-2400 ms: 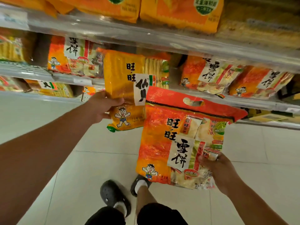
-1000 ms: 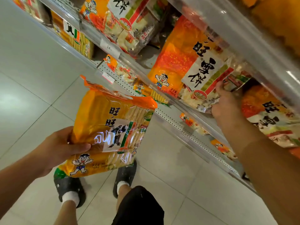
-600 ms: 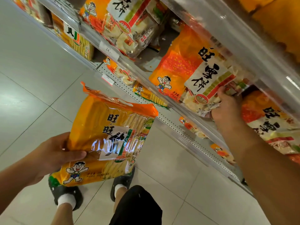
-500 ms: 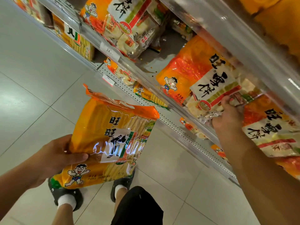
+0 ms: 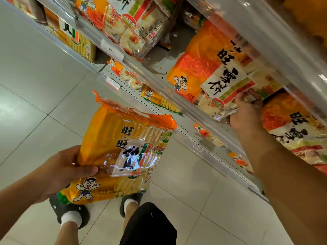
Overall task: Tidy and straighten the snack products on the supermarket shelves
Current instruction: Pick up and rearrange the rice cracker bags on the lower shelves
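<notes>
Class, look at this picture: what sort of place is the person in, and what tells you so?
Most likely a supermarket aisle: tiered shelves stocked with snack bags, and price tags on the shelf edges.

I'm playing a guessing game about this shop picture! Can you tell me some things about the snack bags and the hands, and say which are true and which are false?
1. The left hand holds a yellow-orange plastic bag of rice crackers above the floor. True.
2. The right hand hangs free. False: it grips the bottom edge of an orange-and-white snack bag on the clear-fronted shelf.
3. The person wears black shoes with white socks. True.
4. The yellow-orange bag lies on the shelf. False: it is held off the shelf, over the pale floor tiles.
</notes>
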`<state>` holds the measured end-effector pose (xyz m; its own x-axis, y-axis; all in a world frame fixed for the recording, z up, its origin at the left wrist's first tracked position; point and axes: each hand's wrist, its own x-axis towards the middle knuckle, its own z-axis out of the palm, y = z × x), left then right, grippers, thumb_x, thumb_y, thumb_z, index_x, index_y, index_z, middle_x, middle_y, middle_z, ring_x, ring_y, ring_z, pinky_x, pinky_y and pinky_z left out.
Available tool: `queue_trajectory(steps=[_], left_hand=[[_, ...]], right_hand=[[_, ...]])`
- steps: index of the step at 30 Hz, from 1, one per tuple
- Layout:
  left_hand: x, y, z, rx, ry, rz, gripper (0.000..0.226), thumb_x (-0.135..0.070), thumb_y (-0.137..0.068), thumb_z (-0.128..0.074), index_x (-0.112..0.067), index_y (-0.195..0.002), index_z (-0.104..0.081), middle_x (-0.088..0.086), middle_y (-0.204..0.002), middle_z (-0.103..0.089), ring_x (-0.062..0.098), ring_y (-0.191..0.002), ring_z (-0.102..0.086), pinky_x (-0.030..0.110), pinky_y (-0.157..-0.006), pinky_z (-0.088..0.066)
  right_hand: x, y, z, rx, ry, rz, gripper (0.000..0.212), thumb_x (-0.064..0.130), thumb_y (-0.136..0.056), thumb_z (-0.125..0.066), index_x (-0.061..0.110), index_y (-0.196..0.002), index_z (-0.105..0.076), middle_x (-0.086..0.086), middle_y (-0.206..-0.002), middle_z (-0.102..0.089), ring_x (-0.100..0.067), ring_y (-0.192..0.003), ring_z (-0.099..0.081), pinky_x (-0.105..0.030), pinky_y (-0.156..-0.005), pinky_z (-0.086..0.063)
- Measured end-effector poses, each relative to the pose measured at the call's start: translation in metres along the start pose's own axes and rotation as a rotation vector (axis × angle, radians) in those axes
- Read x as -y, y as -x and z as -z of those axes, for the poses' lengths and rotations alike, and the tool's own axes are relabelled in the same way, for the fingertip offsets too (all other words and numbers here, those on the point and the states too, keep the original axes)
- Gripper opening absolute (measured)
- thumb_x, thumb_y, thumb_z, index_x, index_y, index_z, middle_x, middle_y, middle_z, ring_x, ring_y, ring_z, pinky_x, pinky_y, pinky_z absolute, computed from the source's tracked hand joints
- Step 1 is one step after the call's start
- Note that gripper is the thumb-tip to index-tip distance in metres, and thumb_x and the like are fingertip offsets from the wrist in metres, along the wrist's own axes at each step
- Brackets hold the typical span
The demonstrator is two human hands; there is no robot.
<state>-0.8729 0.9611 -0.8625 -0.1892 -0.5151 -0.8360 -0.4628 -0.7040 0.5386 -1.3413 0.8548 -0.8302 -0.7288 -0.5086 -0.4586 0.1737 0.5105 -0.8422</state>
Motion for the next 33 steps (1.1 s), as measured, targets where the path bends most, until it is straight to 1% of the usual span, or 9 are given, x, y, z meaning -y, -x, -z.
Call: queue_trajectory(steps=[6,9,12,16,19,21,24,27,33], left_hand=[[-0.019,-0.003,-0.004,-0.005,0.015,0.007,0.064,-0.054,-0.053,-0.087,-0.037,-0.109,-0.062,-0.013,-0.090,-0.076,0.015,-0.075,-0.075,0.026,-0.058,-0.056],[-0.027,-0.002,-0.004,-0.011,0.017,0.008,0.063,-0.050,-0.054,-0.085,-0.034,-0.111,-0.063,-0.010,-0.092,-0.076,0.018,-0.077,-0.075,0.039,-0.072,-0.058],[-0.032,0.002,-0.004,-0.015,0.021,0.012,0.076,-0.061,-0.040,-0.085,-0.035,-0.108,-0.063,-0.006,-0.094,-0.076,0.022,-0.081,-0.075,0.050,-0.084,-0.056],[-0.031,0.007,-0.006,-0.026,0.042,0.027,0.066,-0.048,-0.053,-0.085,-0.029,-0.112,-0.062,-0.001,-0.097,-0.076,0.026,-0.083,-0.075,0.056,-0.086,-0.056],[-0.032,0.014,-0.008,-0.019,0.058,0.023,0.061,-0.037,-0.058,-0.080,-0.025,-0.115,-0.062,0.001,-0.100,-0.076,0.027,-0.087,-0.074,0.056,-0.089,-0.054],[-0.035,0.021,-0.007,-0.013,0.076,0.012,0.060,-0.034,-0.061,-0.079,-0.024,-0.118,-0.061,0.001,-0.104,-0.075,0.028,-0.091,-0.073,0.057,-0.091,-0.053],[-0.042,0.038,-0.003,-0.012,0.112,-0.007,0.062,-0.034,-0.064,-0.077,-0.024,-0.123,-0.059,0.003,-0.110,-0.073,0.029,-0.096,-0.071,0.058,-0.094,-0.051],[-0.047,0.065,0.007,-0.005,0.181,-0.029,0.062,-0.031,-0.066,-0.076,-0.024,-0.125,-0.058,0.002,-0.111,-0.072,0.028,-0.097,-0.071,0.056,-0.095,-0.051],[-0.021,0.136,0.069,0.039,0.337,-0.075,0.059,-0.022,-0.069,-0.078,-0.021,-0.124,-0.058,0.005,-0.112,-0.073,0.029,-0.099,-0.072,0.051,-0.089,-0.055]], right_hand=[[-0.001,-0.002,-0.004,0.030,-0.014,-0.104,0.051,0.022,-0.086,-0.074,0.029,-0.127,-0.044,0.000,-0.116,-0.060,-0.029,-0.097,-0.062,-0.054,-0.056,-0.058],[-0.004,-0.008,-0.002,0.060,0.130,-0.006,0.041,0.022,-0.092,-0.066,0.020,-0.128,-0.047,-0.005,-0.108,-0.063,-0.016,-0.072,-0.064,-0.024,-0.040,-0.049],[-0.003,-0.003,-0.003,0.045,0.115,-0.019,0.049,0.029,-0.090,-0.069,0.010,-0.130,-0.047,-0.003,-0.103,-0.066,-0.003,-0.055,-0.065,-0.015,-0.035,-0.043],[0.000,0.006,0.001,0.063,-0.017,-0.141,0.058,0.027,-0.080,-0.078,0.017,-0.130,-0.050,-0.007,-0.115,-0.067,-0.023,-0.086,-0.072,-0.040,-0.062,-0.061],[-0.019,0.031,0.009,-0.054,-0.107,-0.108,0.072,0.031,-0.062,-0.087,0.024,-0.126,-0.055,-0.002,-0.113,-0.067,-0.018,-0.090,-0.071,-0.030,-0.062,-0.056],[-0.046,0.063,0.012,-0.078,-0.067,-0.056,0.056,0.030,-0.065,-0.080,0.024,-0.117,-0.060,-0.002,-0.113,-0.067,-0.020,-0.103,-0.066,-0.032,-0.073,-0.052],[-0.090,0.122,0.008,0.156,0.034,-0.173,0.029,0.023,-0.087,-0.069,0.022,-0.115,-0.058,-0.005,-0.115,-0.066,-0.024,-0.112,-0.062,-0.033,-0.087,-0.051],[-0.100,0.179,-0.005,0.573,0.110,-0.373,0.061,0.050,-0.083,-0.066,0.022,-0.133,-0.048,-0.003,-0.129,-0.061,-0.021,-0.119,-0.058,-0.041,-0.102,-0.043],[-0.059,0.252,-0.039,0.708,0.392,-0.239,0.071,0.027,-0.077,-0.081,0.022,-0.137,-0.042,-0.002,-0.125,-0.062,-0.020,-0.113,-0.061,-0.032,-0.079,-0.043]])
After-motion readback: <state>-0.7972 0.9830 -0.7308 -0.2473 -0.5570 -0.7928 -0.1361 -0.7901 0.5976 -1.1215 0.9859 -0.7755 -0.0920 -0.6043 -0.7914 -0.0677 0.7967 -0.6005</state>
